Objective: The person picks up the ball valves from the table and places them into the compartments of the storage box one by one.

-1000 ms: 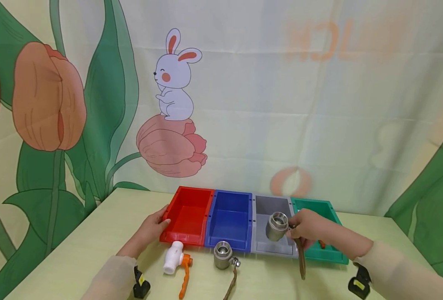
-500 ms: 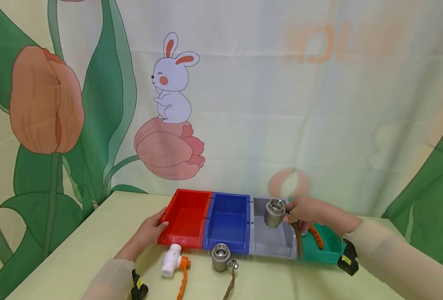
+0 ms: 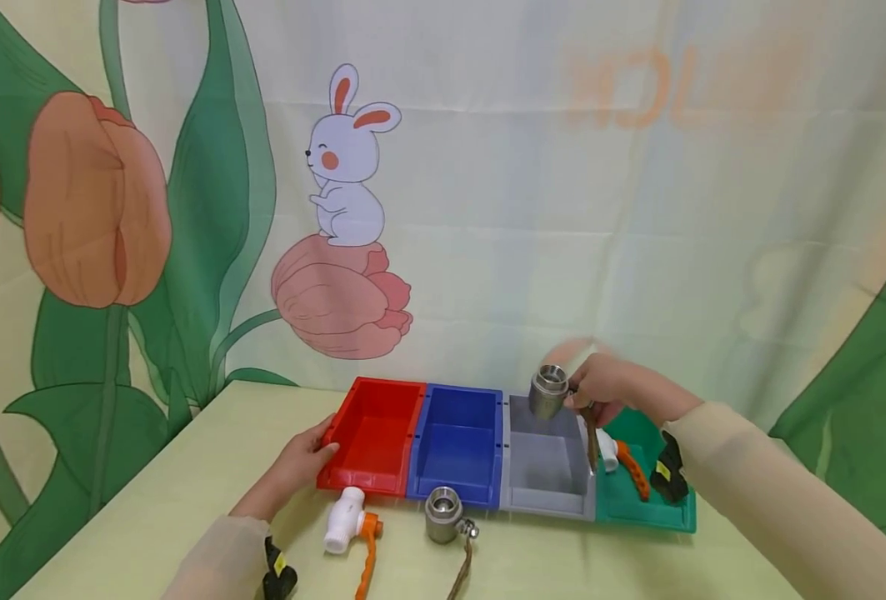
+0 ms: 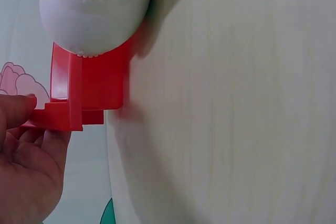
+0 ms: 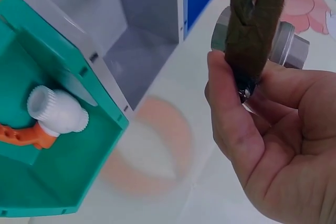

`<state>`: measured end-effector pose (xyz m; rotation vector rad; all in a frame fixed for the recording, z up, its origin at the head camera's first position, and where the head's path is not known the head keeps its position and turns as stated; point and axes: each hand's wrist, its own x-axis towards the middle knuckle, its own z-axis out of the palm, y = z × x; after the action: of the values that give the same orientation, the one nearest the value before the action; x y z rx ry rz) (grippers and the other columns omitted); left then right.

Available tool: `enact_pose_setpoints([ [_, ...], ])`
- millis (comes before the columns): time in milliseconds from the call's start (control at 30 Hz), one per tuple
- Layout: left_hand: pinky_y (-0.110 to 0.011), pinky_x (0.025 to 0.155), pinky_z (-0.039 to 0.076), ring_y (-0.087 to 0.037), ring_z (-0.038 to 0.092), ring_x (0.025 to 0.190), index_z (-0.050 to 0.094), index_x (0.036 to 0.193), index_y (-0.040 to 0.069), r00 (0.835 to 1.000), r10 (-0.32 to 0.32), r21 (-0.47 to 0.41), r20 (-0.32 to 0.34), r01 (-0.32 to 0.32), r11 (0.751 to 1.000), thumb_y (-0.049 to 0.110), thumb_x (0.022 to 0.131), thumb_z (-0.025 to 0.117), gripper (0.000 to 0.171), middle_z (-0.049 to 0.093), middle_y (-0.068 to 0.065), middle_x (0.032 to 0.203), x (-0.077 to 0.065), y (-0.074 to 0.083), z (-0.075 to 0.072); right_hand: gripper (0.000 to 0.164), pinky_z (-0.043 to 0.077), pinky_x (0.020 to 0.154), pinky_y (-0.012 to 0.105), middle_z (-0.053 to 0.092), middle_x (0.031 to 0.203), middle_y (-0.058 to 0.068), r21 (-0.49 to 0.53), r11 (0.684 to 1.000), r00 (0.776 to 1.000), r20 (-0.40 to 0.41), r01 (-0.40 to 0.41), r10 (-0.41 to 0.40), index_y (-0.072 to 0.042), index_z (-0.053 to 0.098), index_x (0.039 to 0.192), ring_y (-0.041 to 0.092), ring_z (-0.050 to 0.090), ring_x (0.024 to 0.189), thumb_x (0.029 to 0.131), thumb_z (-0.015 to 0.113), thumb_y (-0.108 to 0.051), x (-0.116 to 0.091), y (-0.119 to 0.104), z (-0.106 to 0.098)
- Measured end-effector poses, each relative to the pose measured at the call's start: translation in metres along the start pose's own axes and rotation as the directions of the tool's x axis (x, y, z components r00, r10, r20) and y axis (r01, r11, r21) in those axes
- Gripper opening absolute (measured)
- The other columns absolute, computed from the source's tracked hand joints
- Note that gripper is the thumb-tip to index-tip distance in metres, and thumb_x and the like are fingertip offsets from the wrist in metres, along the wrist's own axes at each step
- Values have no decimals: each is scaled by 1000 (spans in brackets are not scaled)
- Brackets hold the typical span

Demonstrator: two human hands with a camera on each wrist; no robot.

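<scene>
My right hand (image 3: pixel 600 387) holds a metal ball valve (image 3: pixel 548 393) above the back of the grey bin (image 3: pixel 548 502). Fingers and thumb pinch it near the base of its brown-wrapped lever (image 5: pixel 254 30), which hangs down in the head view. At the left, my left hand (image 3: pixel 303 458) grips the side wall of the red bin (image 4: pixel 65 116), thumb over the rim and fingers outside. In front of the bins lie a white plastic valve (image 3: pixel 343 521) with an orange handle and a second metal ball valve (image 3: pixel 443 517).
A blue bin (image 3: pixel 458 446) stands between the red and grey ones. At the right end, the green bin (image 3: pixel 663 517) holds a white valve (image 5: pixel 60 111) with an orange handle. Behind the table (image 3: pixel 180 467) hangs a printed curtain (image 3: pixel 488 208).
My right hand has moved up and back with the metal ball valve, bringing more of the green bin and the white valve into view. The left hand stays on the red bin.
</scene>
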<state>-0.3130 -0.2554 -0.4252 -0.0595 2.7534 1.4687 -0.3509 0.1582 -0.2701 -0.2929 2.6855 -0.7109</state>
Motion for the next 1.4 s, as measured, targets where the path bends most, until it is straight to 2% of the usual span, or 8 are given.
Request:
enact_pose_setpoints([
  [100,-56,112,48,-49,45,139,22,161,2,1000,3,-8,3,-3,1000,9,107,48,61,37,-32,159,0,1,-1,16,66,75,39,66,76,5,3,1000,1000,-4,-12,12,0,72,93,14,67,64,101,63,-11,8,-2,-3],
  [167,-56,112,48,-49,46,138,23,161,2,1000,5,-10,2,-5,1000,9,107,47,60,38,-32,159,0,1,-2,16,66,74,37,65,76,5,7,1000,1000,-2,-19,19,-1,71,93,14,66,64,101,62,-12,12,-3,-3],
  [467,-53,111,50,-47,48,137,23,161,3,1000,-6,-21,7,6,1000,9,106,49,61,39,-31,159,-2,0,-2,18,65,73,34,65,79,6,38,997,998,4,-67,67,3,69,108,15,68,69,102,60,-11,28,2,1],
  [700,-51,110,51,-45,50,136,23,162,6,1000,-15,-25,8,15,1000,10,106,50,63,41,-28,159,-6,0,1,15,66,74,36,65,82,8,33,997,997,0,-74,74,-4,65,89,21,73,74,102,61,-11,40,12,8],
  [933,-52,112,51,-45,48,137,24,162,4,1000,-14,-13,3,14,1000,8,106,50,62,41,-27,159,-3,4,3,18,65,77,38,69,98,15,52,993,994,-15,-110,111,4,69,107,28,76,87,101,62,-11,48,19,17],
  [1167,-52,114,48,-45,46,140,22,163,5,999,-33,-25,5,33,999,7,105,50,63,37,-26,162,-1,8,3,16,66,80,40,62,78,5,100,990,995,-1,-100,101,-2,66,87,20,71,73,101,62,-9,54,20,24],
  [1267,-52,113,48,-46,46,140,21,163,5,1000,-29,-32,2,29,999,7,106,49,64,38,-26,161,-1,7,2,18,65,81,40,61,77,5,91,991,995,-5,-99,100,-4,65,84,18,69,71,101,61,-9,59,18,28],
  [1400,-52,113,48,-46,47,139,22,163,6,999,-54,-44,-5,54,998,7,105,50,64,39,-27,161,-2,0,2,16,65,80,40,61,79,6,79,990,993,-20,-115,117,-4,65,86,24,72,75,101,61,-9,68,17,40],
])
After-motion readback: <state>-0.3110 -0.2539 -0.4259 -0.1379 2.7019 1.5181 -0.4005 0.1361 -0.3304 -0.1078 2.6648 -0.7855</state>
